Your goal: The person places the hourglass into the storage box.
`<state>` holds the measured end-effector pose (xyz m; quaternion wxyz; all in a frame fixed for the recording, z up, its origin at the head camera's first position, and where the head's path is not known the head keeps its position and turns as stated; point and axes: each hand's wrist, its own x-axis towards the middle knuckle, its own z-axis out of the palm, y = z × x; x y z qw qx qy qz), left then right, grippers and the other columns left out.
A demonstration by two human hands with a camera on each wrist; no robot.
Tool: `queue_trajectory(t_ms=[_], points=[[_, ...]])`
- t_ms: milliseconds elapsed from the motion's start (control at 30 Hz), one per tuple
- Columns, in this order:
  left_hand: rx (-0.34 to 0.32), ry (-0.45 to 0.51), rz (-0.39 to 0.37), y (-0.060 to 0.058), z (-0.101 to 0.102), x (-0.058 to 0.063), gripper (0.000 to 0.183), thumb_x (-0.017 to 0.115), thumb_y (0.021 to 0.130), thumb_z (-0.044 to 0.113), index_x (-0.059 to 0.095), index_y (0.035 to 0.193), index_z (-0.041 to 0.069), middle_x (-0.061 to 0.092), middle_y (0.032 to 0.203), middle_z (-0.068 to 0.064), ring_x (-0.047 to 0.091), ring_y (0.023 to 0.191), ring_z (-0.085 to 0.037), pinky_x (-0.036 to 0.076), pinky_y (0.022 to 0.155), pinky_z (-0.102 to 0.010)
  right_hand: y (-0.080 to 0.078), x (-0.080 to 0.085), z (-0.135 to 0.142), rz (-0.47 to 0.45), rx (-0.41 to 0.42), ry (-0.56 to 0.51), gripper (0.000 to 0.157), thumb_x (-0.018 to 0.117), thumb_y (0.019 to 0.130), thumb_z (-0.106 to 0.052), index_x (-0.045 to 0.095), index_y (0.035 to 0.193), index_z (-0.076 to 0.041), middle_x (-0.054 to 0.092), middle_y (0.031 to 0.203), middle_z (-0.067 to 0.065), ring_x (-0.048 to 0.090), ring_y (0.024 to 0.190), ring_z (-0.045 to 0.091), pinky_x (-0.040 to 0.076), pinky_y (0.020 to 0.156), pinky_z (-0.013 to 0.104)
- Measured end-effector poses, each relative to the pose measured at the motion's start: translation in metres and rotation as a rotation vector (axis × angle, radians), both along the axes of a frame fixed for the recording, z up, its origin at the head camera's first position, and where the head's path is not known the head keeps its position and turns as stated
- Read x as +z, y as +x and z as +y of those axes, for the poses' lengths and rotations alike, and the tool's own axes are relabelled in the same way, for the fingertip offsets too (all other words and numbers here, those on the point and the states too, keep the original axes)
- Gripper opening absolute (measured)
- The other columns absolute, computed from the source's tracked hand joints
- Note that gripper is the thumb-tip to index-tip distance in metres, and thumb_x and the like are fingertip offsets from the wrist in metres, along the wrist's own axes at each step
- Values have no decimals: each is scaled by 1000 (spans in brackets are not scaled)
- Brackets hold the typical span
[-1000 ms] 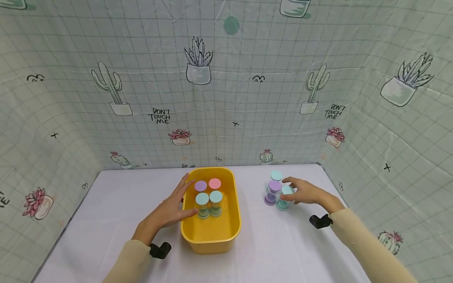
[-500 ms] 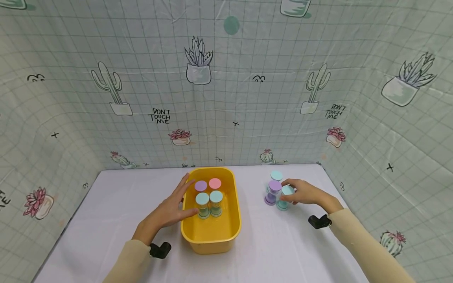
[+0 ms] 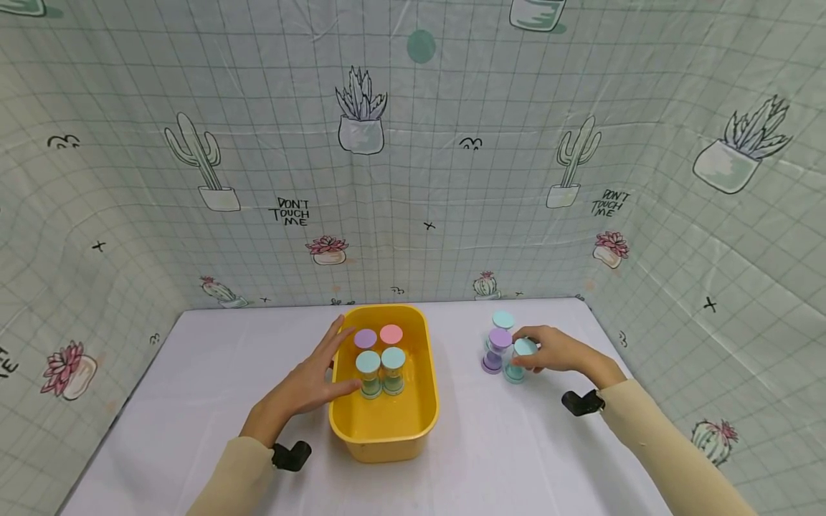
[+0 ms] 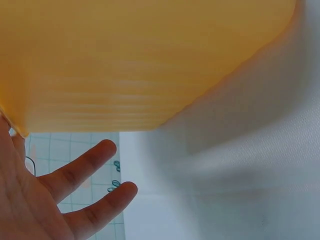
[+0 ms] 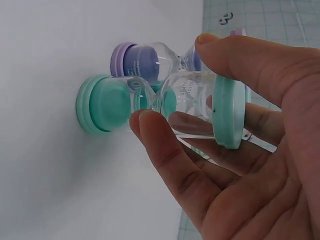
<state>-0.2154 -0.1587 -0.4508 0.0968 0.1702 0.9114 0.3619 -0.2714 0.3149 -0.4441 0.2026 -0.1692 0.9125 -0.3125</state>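
My right hand (image 3: pixel 551 350) holds a teal-capped hourglass (image 5: pixel 230 112) standing on the white table, fingers and thumb around its upper part. Close beside it stand a purple-capped hourglass (image 3: pixel 497 351) and, farther back, another teal-capped hourglass (image 3: pixel 503 319). My left hand (image 3: pixel 310 380) rests at the left rim of a yellow bin (image 3: pixel 383 450), its fingers spread and mostly straight; two fingers stick out past the bin wall in the left wrist view. Inside the bin stand two light-teal-capped hourglasses (image 3: pixel 393 371), a purple-capped one (image 3: pixel 365 339) and a pink-capped one (image 3: pixel 391 335).
The white tabletop (image 3: pixel 464 444) runs between the bin and the hourglasses on the right. A grid-patterned cloth (image 3: pixel 413 179) with printed cacti hangs behind the table and along both sides.
The right hand's raised finger has come in toward the teal-capped hourglass, and the hand has drawn slightly closer around it. The left hand and the bin stay in place.
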Motion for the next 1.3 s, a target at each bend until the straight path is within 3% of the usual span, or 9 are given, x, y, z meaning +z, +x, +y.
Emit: queue_trajectory(t_ms=[100,300,467,800,1100,1300], points=[[-3,4,1,0,-1,-1,102,71,87,57,19,166,21,-5,176,-2,54,134,-45,49,106,-63,0,1,1,-8,-13,-5,53,75,94,-30,59,133,2,69,102,12,71,77,21,62,75,46],[-15,15,8,0,-2,-2,101,71,88,56,20,166,19,-5,176,-4,56,133,-44,50,105,-63,1,5,7,5,-22,-7,50,73,96,-28,59,133,2,68,109,15,72,81,26,63,73,40],[-15,15,15,1,-3,-4,99,71,88,55,21,166,17,-4,176,-4,56,133,-42,50,106,-62,1,16,13,25,-35,-26,49,74,95,-28,60,132,1,70,104,12,73,84,30,63,74,43],[-3,-75,62,-3,-7,1,96,71,87,63,26,165,27,3,176,2,62,122,-34,53,101,-62,6,51,22,123,-49,-59,47,75,95,-25,60,131,2,73,104,12,73,80,19,63,68,36],[-89,-2,-18,-7,-13,3,101,73,86,60,20,166,26,-7,175,0,58,127,-36,49,106,-62,8,82,16,150,-67,-73,49,73,97,-26,58,134,1,71,103,13,73,81,19,62,69,32],[-72,14,0,-8,-12,0,98,75,85,59,28,163,24,-3,176,0,58,123,-33,53,103,-58,9,105,2,206,-47,-84,47,72,97,-27,59,134,0,71,100,14,71,78,18,62,66,33]])
